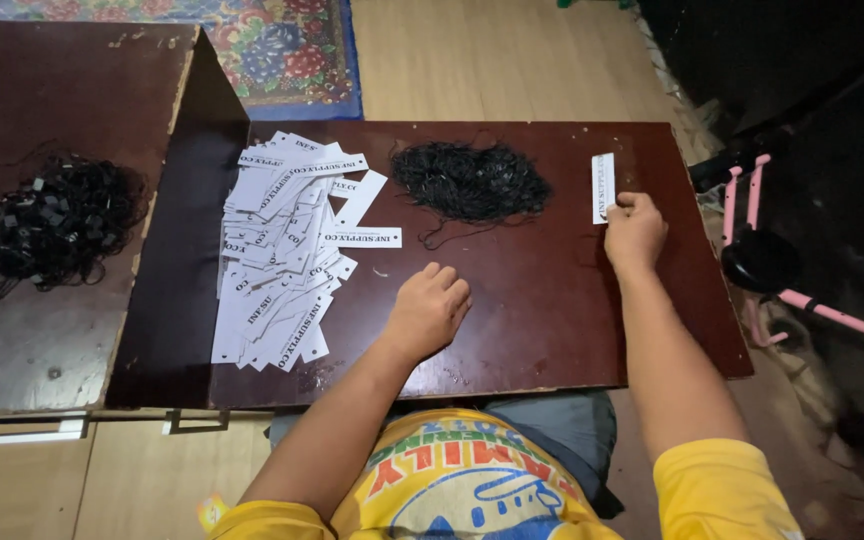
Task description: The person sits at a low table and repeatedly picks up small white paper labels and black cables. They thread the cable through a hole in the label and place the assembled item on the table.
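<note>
My right hand [635,231] rests on the far right of the dark wooden table [552,330], fingers curled, touching the near end of a single white paper tag [603,187]. My left hand [430,308] lies loosely closed and empty near the middle. A pile of black strings [470,181] sits between that tag and the heap of tags [287,250] at left.

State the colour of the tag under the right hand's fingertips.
White with dark print; the tag by the right hand shows best in the head view.
</note>
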